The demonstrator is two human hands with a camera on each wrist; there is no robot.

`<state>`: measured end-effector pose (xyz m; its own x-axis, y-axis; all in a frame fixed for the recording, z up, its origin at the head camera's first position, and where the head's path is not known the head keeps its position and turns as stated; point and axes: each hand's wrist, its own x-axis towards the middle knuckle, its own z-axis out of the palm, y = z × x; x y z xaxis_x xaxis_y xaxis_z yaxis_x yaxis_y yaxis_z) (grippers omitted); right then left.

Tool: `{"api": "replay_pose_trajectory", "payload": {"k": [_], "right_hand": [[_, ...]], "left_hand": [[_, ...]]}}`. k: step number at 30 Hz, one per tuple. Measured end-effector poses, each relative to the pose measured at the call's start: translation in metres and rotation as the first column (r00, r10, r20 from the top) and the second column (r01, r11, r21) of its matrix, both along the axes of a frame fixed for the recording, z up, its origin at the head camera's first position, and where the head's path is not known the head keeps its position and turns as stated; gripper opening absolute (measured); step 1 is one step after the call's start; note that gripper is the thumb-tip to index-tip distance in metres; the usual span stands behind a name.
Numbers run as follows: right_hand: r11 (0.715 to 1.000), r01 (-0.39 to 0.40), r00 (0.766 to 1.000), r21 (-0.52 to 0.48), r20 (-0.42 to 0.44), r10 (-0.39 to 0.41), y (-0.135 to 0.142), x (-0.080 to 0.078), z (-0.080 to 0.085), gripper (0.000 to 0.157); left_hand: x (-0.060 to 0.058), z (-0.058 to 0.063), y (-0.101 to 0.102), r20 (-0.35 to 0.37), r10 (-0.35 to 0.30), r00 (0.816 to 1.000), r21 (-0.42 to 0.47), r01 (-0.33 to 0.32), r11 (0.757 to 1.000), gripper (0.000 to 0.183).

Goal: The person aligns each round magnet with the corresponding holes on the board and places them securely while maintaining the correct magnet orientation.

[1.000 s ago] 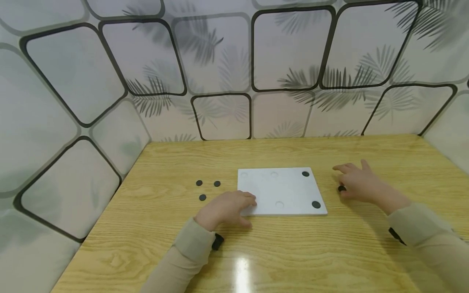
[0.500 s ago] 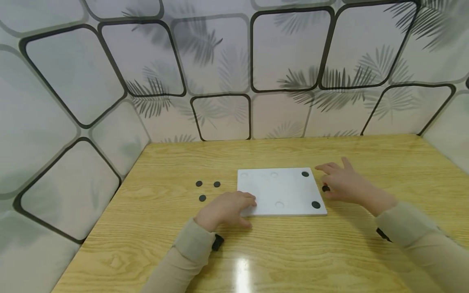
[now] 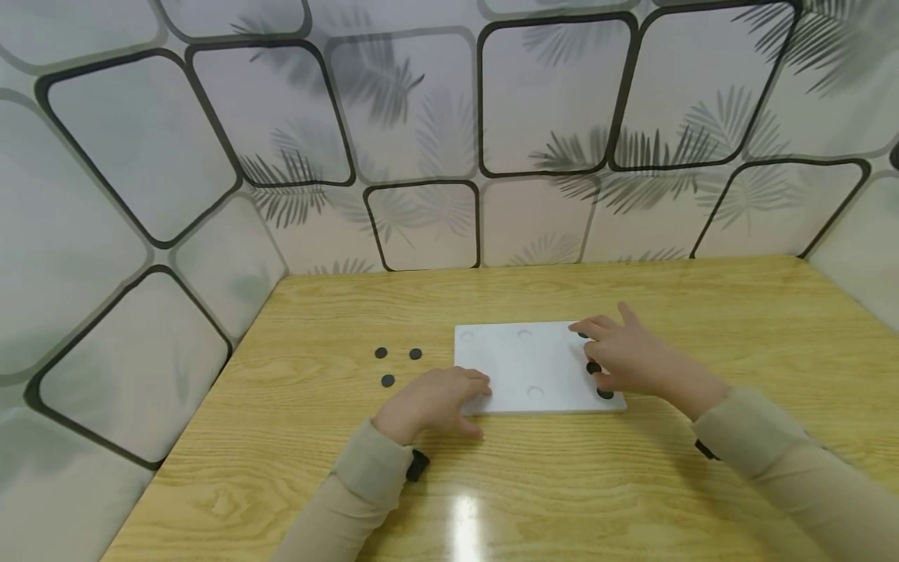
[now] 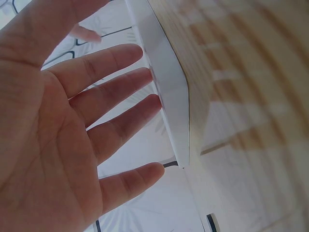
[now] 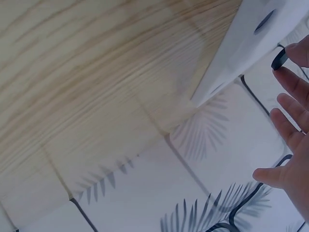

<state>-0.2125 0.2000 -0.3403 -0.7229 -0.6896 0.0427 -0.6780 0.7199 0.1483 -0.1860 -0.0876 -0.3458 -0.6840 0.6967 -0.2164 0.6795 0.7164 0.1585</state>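
Note:
A white rectangular board point(image 3: 506, 367) with shallow round recesses lies on the table. My left hand point(image 3: 437, 396) rests its straight, spread fingertips on the board's left edge; the left wrist view shows the palm and the board's side point(image 4: 169, 82). Over the board's right end, my right hand point(image 3: 632, 355) pinches a small black disc point(image 5: 279, 60) between thumb and index finger, the other fingers spread. Two more black discs sit in the right corners: the near one point(image 3: 605, 394) and the far one point(image 3: 582, 335), both partly covered by the right hand in the head view.
Left of the board, three loose black discs lie on the wooden table point(image 3: 281, 437): a far-left disc point(image 3: 381, 353), a right one point(image 3: 416, 353) and a nearer one point(image 3: 388, 381). A patterned wall covering point(image 3: 421, 117) rises behind the table and at its sides.
My right hand has moved left with the pinched disc, from the table beside the board to over the board's right end. The left hand has stayed put.

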Motion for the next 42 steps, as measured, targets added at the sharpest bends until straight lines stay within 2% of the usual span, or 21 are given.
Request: {"api": "replay_pose_trajectory", "payload": {"k": [15, 26, 30, 37, 42], "right_hand": [[0.996, -0.092, 0.995, 0.020, -0.035, 0.092, -0.036, 0.000, 0.001, 0.025], [0.992, -0.126, 0.992, -0.027, -0.025, 0.125, -0.052, 0.004, 0.000, 0.030], [0.990, -0.137, 0.991, -0.039, -0.014, 0.136, -0.053, 0.004, -0.002, 0.028], [0.990, -0.141, 0.988, -0.008, 0.054, 0.142, -0.057, 0.003, -0.005, 0.021], [0.989, -0.148, 0.987, -0.006, 0.055, 0.148, -0.060, 0.004, -0.006, 0.019]], "left_hand": [[0.000, 0.001, 0.001, -0.007, -0.004, 1.000, -0.009, 0.004, 1.000, 0.051], [-0.001, 0.001, 0.001, -0.004, -0.007, 1.000, -0.006, 0.007, 1.000, 0.050], [-0.003, 0.000, 0.001, 0.002, -0.001, 1.000, -0.009, 0.001, 1.000, 0.051], [-0.003, 0.000, 0.001, 0.009, 0.011, 1.000, -0.020, -0.011, 1.000, 0.051], [-0.001, 0.002, 0.002, 0.016, 0.016, 1.000, -0.015, -0.016, 1.000, 0.051]]}}
